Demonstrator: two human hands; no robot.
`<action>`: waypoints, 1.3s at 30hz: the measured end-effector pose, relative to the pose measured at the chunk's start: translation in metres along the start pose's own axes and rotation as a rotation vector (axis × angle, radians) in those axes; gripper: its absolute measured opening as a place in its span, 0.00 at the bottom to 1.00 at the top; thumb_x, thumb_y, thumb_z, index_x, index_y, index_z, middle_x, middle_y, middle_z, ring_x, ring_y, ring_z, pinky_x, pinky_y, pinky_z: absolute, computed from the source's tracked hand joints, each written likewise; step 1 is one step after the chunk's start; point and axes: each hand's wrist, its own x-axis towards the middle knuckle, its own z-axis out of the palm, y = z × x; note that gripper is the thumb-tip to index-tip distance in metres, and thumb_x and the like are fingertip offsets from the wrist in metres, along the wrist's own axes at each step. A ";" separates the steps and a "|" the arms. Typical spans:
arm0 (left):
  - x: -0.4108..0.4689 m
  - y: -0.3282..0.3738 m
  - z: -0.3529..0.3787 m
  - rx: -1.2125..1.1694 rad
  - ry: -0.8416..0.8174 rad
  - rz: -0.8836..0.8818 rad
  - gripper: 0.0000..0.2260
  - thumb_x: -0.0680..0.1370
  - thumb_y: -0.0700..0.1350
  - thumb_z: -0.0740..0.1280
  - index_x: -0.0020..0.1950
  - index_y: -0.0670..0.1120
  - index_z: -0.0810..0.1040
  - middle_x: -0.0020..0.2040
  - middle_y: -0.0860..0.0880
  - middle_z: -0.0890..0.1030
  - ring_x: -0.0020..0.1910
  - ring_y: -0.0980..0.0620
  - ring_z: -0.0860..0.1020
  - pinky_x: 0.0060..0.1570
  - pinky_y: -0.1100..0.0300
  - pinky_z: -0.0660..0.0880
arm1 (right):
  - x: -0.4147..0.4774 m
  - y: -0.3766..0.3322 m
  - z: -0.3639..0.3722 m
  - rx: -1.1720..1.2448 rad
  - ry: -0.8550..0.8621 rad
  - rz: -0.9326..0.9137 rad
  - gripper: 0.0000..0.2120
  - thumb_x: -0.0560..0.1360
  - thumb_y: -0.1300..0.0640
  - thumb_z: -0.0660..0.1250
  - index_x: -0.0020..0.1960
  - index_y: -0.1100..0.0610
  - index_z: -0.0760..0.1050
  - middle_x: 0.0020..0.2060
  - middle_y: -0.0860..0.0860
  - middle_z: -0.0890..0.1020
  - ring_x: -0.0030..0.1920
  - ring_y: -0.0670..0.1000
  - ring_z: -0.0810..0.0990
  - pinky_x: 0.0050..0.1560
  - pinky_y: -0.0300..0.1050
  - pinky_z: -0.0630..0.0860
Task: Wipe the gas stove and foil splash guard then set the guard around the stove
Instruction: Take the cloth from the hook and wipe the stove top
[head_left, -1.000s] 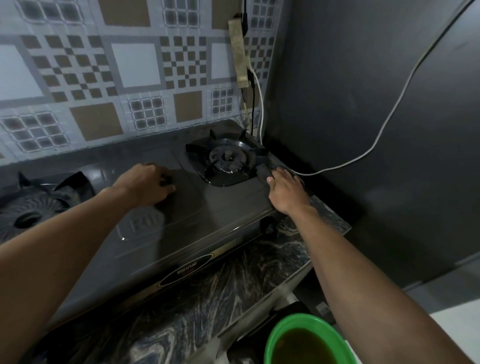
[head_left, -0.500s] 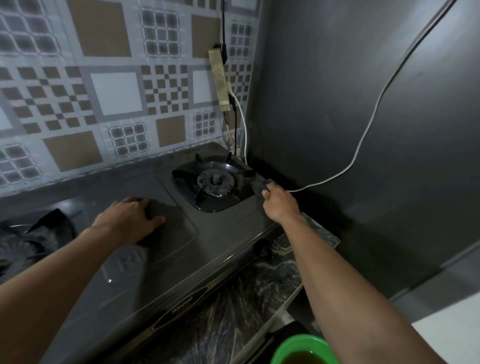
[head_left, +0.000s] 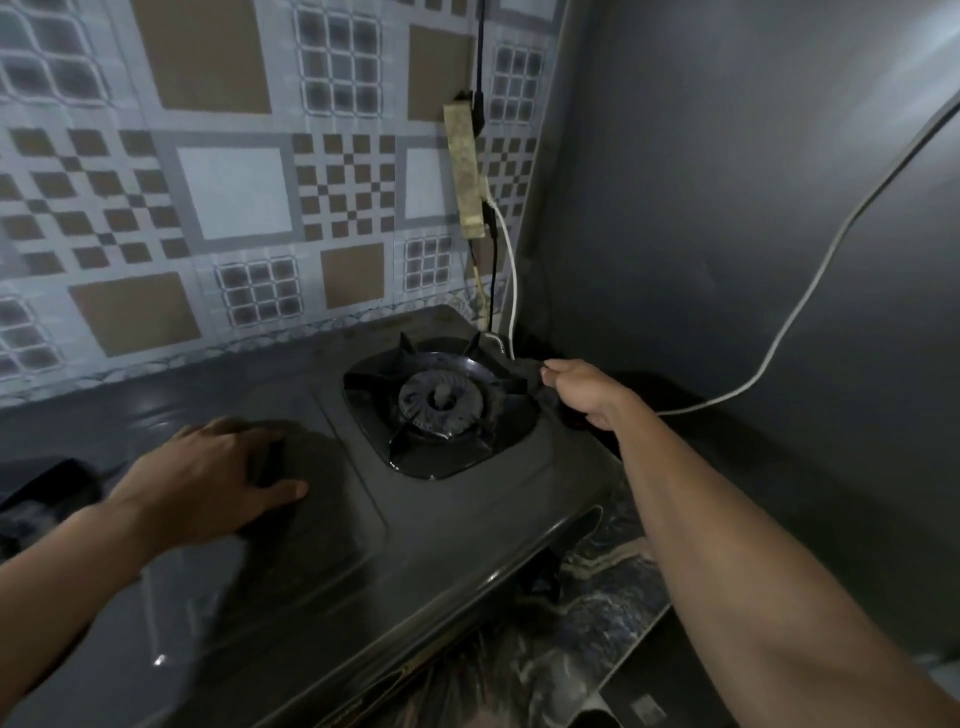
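The dark gas stove (head_left: 441, 525) fills the middle of the head view, with its right burner (head_left: 441, 402) and pan support near the back right corner. My left hand (head_left: 208, 473) lies flat on the stove top left of that burner, fingers spread, holding nothing. My right hand (head_left: 587, 392) is at the stove's right rear edge, fingers closed on a dark cloth (head_left: 524, 371) pressed against the burner surround. A patterned panel (head_left: 234, 197) of brown and white squares stands behind the stove; I cannot tell whether it is the foil guard or a wall covering.
The left burner (head_left: 36, 488) shows at the left edge. A power strip (head_left: 465, 166) hangs in the back corner, and a white cable (head_left: 779, 332) runs from it across the dark right wall (head_left: 727, 208). The marbled counter (head_left: 597, 613) shows in front of the stove.
My right hand has slid with the cloth along the stove's right edge toward the back corner. My left hand stays flat on the stove top. The green bucket has left the view.
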 end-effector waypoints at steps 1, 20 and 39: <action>0.001 0.000 0.001 0.013 -0.001 0.003 0.46 0.61 0.82 0.51 0.75 0.60 0.66 0.72 0.52 0.70 0.67 0.47 0.73 0.63 0.50 0.73 | 0.008 -0.003 -0.001 0.042 -0.036 0.021 0.21 0.83 0.52 0.59 0.76 0.54 0.66 0.71 0.49 0.71 0.70 0.51 0.69 0.69 0.47 0.66; 0.001 -0.011 0.033 0.012 0.147 -0.023 0.44 0.63 0.82 0.42 0.75 0.66 0.60 0.79 0.54 0.62 0.76 0.50 0.63 0.73 0.52 0.65 | 0.123 -0.057 0.042 0.018 -0.114 -0.124 0.23 0.79 0.46 0.67 0.71 0.54 0.74 0.66 0.49 0.78 0.67 0.52 0.75 0.70 0.51 0.70; -0.003 -0.005 0.026 -0.022 0.116 -0.029 0.43 0.62 0.83 0.39 0.74 0.70 0.59 0.79 0.56 0.59 0.77 0.50 0.62 0.69 0.51 0.69 | 0.163 -0.128 0.080 -0.644 -0.331 -0.209 0.34 0.83 0.42 0.53 0.81 0.48 0.38 0.81 0.52 0.47 0.79 0.58 0.51 0.77 0.54 0.53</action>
